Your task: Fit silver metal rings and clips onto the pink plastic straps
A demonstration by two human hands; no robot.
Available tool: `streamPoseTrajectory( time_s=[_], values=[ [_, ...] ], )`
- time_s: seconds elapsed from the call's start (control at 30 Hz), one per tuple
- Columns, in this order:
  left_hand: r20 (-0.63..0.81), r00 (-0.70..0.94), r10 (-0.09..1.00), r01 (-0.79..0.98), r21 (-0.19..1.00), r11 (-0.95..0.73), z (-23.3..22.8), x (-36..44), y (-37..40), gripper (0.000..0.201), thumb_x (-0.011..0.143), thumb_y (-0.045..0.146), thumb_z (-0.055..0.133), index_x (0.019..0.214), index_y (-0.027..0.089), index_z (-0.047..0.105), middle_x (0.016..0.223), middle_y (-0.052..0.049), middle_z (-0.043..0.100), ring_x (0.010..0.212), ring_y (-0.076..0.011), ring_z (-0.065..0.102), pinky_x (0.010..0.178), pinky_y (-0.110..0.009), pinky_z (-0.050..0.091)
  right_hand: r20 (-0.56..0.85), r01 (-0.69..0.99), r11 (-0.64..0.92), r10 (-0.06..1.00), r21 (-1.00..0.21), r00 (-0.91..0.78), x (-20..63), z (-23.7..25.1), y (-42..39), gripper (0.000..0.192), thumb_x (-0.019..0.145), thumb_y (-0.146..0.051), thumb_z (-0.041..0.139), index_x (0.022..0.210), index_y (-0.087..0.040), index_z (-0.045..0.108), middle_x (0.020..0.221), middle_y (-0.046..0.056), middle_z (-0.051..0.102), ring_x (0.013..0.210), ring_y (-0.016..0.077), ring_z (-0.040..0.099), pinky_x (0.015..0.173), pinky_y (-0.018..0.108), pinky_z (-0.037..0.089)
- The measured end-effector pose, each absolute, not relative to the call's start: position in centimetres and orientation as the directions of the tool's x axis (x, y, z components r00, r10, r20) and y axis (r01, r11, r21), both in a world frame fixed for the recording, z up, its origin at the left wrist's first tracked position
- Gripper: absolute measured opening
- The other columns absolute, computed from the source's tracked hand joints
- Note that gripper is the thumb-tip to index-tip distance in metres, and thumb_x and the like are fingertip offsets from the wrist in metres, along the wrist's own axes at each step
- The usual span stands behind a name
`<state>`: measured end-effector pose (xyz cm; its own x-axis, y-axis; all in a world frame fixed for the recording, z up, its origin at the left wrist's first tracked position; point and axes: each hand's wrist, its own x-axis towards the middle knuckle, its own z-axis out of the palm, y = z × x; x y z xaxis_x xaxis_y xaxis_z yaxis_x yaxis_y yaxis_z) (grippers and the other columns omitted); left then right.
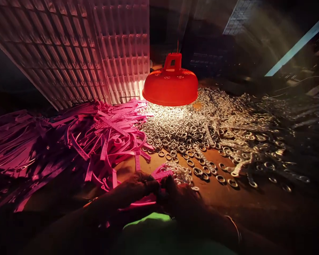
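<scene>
Hands meet at the near table edge: left hand (138, 187) and right hand (180, 198) together pinching a pink strap (162, 174), long axis running left-right, end poking toward the rings (191, 131) just beyond. Grip detail too dark.

This looks like a small workshop where things get put together by hand. A low red lamp (170, 84) shines on a brown work table (255, 202). A big heap of little metal rings (202, 124) covers the table, and a big pile of pink strips (77, 141) lies beside it. White grid trays (77, 49) lean at the back, and the rest is dark
</scene>
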<state>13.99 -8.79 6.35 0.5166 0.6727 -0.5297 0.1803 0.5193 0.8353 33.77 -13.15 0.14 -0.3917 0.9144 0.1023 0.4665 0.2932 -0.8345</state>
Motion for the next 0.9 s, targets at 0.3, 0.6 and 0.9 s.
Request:
streamPoseTrajectory(
  time_s=[0.3,0.6,0.9],
  values=[
    [-0.456,0.575,0.679,-0.064,0.802,0.594,3.5,14.7,-12.2,0.037,0.07,0.049,0.069,0.072,0.012,0.064,0.065,-0.003,0.062,0.062,-0.0122,0.056,0.061,-0.024,0.042,-0.015,0.361,0.176,0.883,-0.916,-0.47,32.3,2.0,-14.2,0.011,0.089,-0.028,0.041,0.096,-0.02,0.041,0.063,-0.001,0.055,0.048,0.0089,0.039,0.044,0.021,0.024],
    [-0.488,0.625,0.609,-0.001,0.78,0.626,3.5,15.6,-11.5,0.049,0.065,0.058,0.067,0.055,0.012,0.053,0.051,0.003,0.045,0.047,-0.0063,0.036,0.046,-0.021,0.027,-0.035,0.43,0.364,0.728,-0.827,-0.684,32.6,3.5,-12.6,0.01,0.083,-0.015,0.046,0.075,-0.018,0.041,0.065,-0.002,0.049,0.051,0.0066,0.035,0.045,0.02,0.024],
    [-0.381,0.551,0.743,0.171,0.922,0.346,1.0,17.3,-10.6,0.044,0.076,0.054,0.055,0.058,0.015,0.055,0.057,-0.001,0.048,0.055,-0.0122,0.043,0.05,-0.023,0.036,-0.066,0.647,0.434,0.798,-0.627,-0.599,36.0,4.7,-12.2,0.022,0.075,-0.023,0.063,0.092,-0.017,0.05,0.068,-0.002,0.054,0.052,0.0083,0.041,0.046,0.02,0.024]
  ],
)
